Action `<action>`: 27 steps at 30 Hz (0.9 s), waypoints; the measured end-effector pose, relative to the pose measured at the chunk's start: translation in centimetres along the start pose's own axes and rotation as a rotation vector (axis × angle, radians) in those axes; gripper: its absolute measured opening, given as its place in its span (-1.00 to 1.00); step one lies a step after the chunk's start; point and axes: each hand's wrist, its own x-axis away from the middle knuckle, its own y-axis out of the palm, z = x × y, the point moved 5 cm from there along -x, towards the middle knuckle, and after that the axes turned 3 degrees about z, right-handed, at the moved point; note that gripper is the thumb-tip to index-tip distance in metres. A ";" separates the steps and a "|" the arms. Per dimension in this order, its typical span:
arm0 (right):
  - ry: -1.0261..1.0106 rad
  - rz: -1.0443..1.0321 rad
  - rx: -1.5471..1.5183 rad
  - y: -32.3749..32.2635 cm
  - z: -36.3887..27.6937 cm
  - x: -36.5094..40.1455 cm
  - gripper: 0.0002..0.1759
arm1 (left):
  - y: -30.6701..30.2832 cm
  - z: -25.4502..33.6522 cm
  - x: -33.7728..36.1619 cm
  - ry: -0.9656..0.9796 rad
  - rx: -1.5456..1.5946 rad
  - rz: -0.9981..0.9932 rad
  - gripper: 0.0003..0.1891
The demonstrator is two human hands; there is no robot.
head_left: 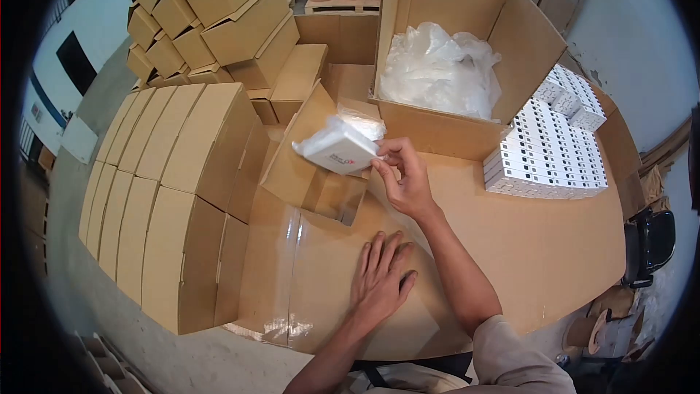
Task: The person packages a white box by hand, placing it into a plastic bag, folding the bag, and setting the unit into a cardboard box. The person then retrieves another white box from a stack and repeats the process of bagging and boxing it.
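My right hand (402, 175) pinches the near right corner of a small white box (341, 152) with dark and red print on it. Clear plastic wrap clings around the far side of that box. It is held tilted above an open cardboard box (292, 168), which has more plastic-wrapped content (364, 122) at its far end. Flat on the cardboard-covered table (321, 284) lies my left hand (380, 281), fingers spread and holding nothing, just nearer to me than the open box.
Closed brown boxes (164, 190) are stacked on the left, with more cartons (226, 7) piled behind. A large carton (437, 128) of clear plastic bags (437, 69) stands at the back. Rows of white boxes (547, 149) sit at the right, and a black chair (649, 248) beyond.
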 end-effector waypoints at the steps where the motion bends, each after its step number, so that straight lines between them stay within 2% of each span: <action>1: -0.025 -0.034 0.074 0.2 -0.4 -0.2 -0.79 | 0.1 0.0 -0.1 0.003 -0.002 0.004 -0.43; 5: -0.059 -0.090 0.181 0.9 0.1 -0.3 -0.81 | 0.0 0.1 -0.3 0.003 -0.003 -0.008 -0.45; 8: -0.156 -0.045 0.208 0.6 -0.1 -0.6 -0.79 | 0.1 0.2 -0.5 -0.013 -0.001 -0.017 -0.46; 19: -0.133 -0.022 0.397 -1.2 -0.7 -0.6 -0.77 | 0.0 0.4 -1.3 -0.025 0.030 -0.048 -0.48; 27: -0.220 -0.091 0.489 -0.5 -0.9 -0.7 -0.77 | 0.0 0.3 -1.3 -0.016 0.037 -0.025 -0.48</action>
